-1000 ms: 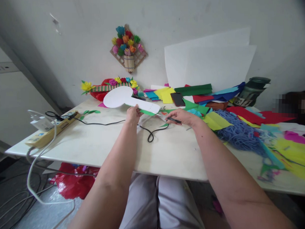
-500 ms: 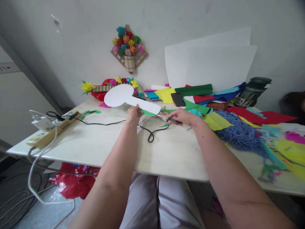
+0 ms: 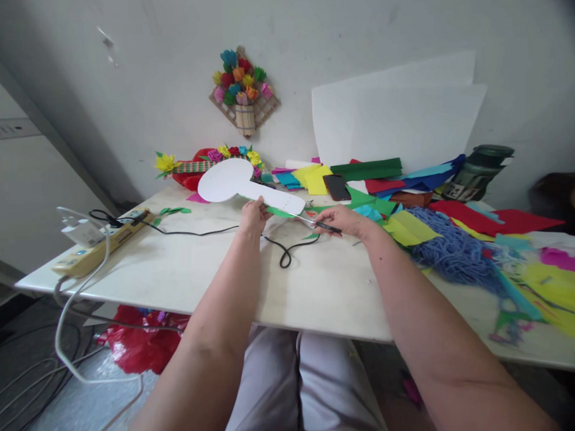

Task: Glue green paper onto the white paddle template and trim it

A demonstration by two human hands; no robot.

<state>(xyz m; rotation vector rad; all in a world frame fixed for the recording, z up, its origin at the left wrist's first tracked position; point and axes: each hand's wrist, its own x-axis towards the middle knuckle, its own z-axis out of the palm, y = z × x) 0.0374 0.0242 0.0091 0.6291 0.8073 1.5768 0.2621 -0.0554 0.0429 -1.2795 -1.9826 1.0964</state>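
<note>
A white board cutout, with a rounded wide end and a straight strip, is held above the table. My left hand pinches the lower edge of its strip, thumb on top. Small dark dots mark the strip near its right end. My right hand grips a screwdriver-like tool with a black handle and a thin metal shaft. The shaft points left and its tip lies at the strip's lower edge; whether it touches is hard to see. Green paper shows just below the strip.
A black cable loops below my hands, running to a yellow power strip at left. Coloured paper, a phone, blue yarn and a dark bottle lie at back and right. A flower-trimmed craft sits behind the cutout.
Almost nothing differs. The whole view has shifted very slightly, and both hands keep the same hold on the cutout and the tool.
</note>
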